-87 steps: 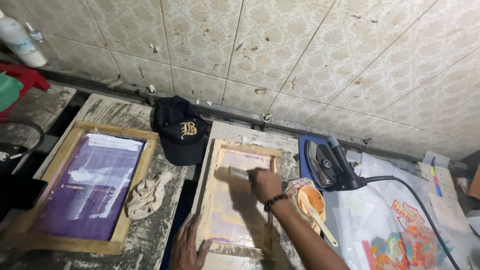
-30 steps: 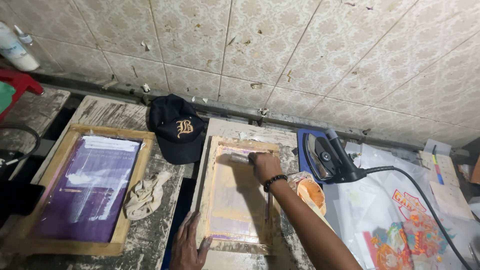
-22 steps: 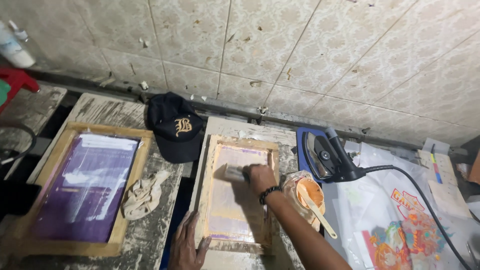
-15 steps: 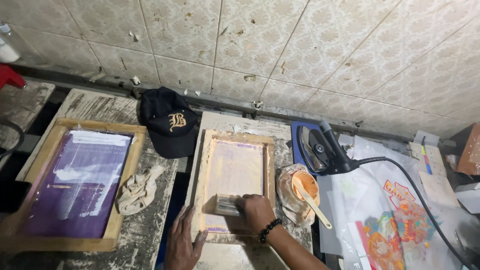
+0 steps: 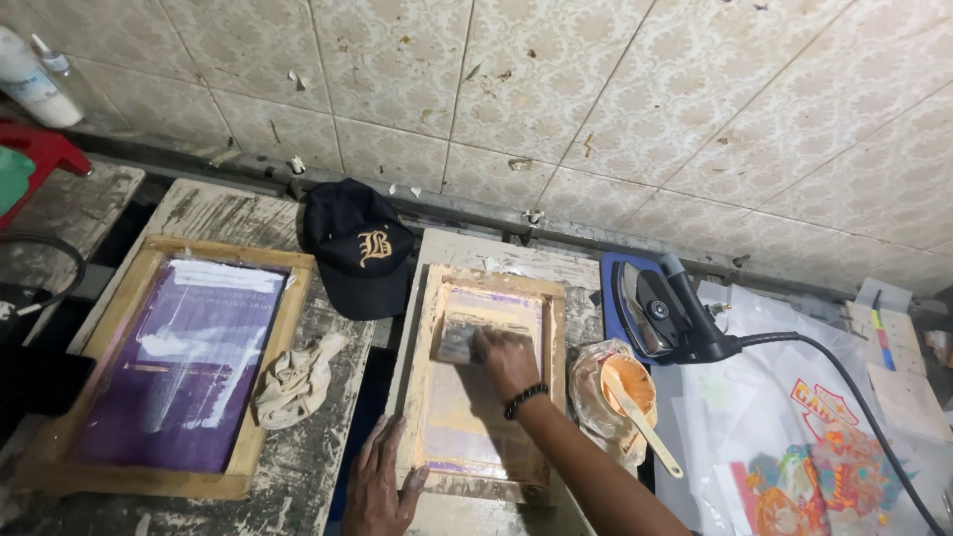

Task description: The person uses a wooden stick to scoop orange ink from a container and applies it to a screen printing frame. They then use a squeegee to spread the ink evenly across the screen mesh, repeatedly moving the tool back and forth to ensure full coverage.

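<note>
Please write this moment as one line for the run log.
right hand: pressing squeegee on small screen frame | left hand: steadying frame | ink cup: beside frame

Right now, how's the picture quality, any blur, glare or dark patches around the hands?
Head view: mostly sharp and evenly lit; the right hand and squeegee on the small wooden screen frame look slightly soft; the left hand sits in dimmer light at the bottom edge; a mild sheen shows on the iron; the gap between benches is deep shadow.
</note>
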